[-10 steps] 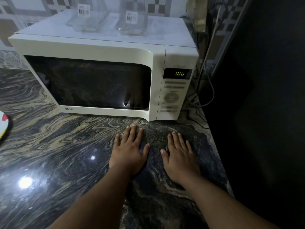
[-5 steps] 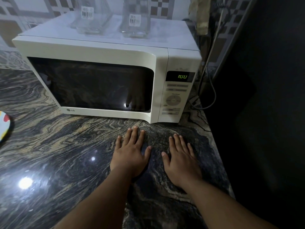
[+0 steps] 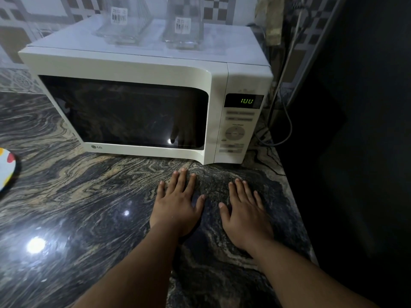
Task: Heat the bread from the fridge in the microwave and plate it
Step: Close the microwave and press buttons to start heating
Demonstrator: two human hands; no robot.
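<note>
1. Left hand and right hand lie flat, fingers spread, holding nothing, on the marble countertop
2. White LG microwave just beyond, door closed; bread not visible

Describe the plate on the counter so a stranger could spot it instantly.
Start at the white microwave on the dark swirled stone counter. Look far left of it, at the frame's edge: the plate lies there, only partly visible. It is the only white thing on the counter with red and yellow patches.
</note>
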